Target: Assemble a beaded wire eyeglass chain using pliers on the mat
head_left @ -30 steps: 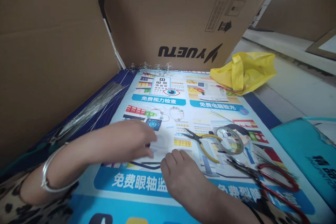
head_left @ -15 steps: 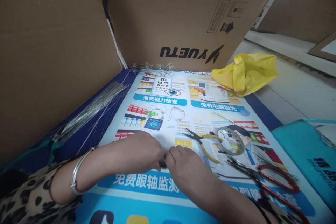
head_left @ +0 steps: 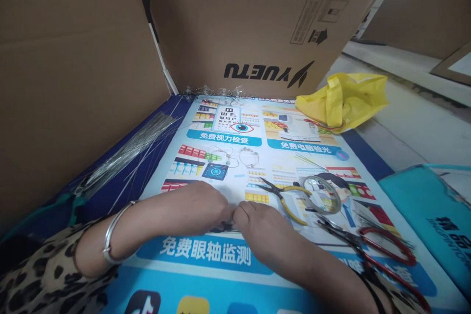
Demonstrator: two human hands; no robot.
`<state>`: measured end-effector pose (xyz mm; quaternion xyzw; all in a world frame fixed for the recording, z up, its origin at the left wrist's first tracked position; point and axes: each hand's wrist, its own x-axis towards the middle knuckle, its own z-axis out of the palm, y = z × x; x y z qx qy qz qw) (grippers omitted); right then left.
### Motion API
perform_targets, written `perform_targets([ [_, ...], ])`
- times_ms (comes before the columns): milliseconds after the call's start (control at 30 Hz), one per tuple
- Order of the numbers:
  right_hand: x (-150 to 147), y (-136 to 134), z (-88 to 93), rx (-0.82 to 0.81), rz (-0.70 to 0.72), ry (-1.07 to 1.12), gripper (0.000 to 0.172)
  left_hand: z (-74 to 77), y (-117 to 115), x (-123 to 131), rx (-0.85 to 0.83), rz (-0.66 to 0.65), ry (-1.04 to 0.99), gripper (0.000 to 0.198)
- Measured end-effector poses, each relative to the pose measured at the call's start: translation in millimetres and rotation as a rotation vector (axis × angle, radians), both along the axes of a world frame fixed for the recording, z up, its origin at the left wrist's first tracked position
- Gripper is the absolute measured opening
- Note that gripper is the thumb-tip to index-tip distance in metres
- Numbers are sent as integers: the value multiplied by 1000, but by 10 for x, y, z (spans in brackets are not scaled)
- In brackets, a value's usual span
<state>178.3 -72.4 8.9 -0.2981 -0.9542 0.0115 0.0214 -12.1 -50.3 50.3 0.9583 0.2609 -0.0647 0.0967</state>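
Note:
My left hand [head_left: 208, 206] and my right hand [head_left: 252, 221] meet over the printed sheet [head_left: 206, 279], fingers curled in and closed. Whatever they grip is tucked beneath the fingers; only a small dark bit shows below the left one. Just beyond them lie beaded wire pieces, among them a wire ring [head_left: 249, 157]. To the right of my right hand rest yellow-handled pliers [head_left: 283, 196], a roll of clear tape or wire [head_left: 322, 195] and red-handled scissors [head_left: 362, 243].
A bundle of thin wires [head_left: 128, 152] and teal-handled pliers [head_left: 73, 198] lie at the left. Cardboard walls [head_left: 235, 19] stand behind and left. A yellow bag [head_left: 342, 103] sits at the back right, a teal pouch [head_left: 423, 211] at the right. More wire pieces [head_left: 217, 92] lie along the back wall.
Both hands stay together in the same place, with only slight shifts of the fingers and wrists. My left forearm has moved slightly to the right.

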Motion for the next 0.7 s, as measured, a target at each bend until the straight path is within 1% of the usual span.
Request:
perform_targets([
  [233, 25, 47, -19, -84, -2, 72, 15, 63, 3, -7, 22, 15, 60, 16],
  [333, 35, 85, -5, -136, -42, 102, 16, 120, 44, -15, 33, 35, 30, 22],
  [433, 56, 132, 11, -146, -113, 163, 18, 159, 97, -40, 34, 99, 19, 24],
  [567, 82, 184, 18, -212, -146, 200, 23, 145, 141, -94, -16, 181, 78, 20],
  [700, 97, 213, 20, -246, -105, 184, 26, 133, 142, -101, -76, 200, 114, 20],
])
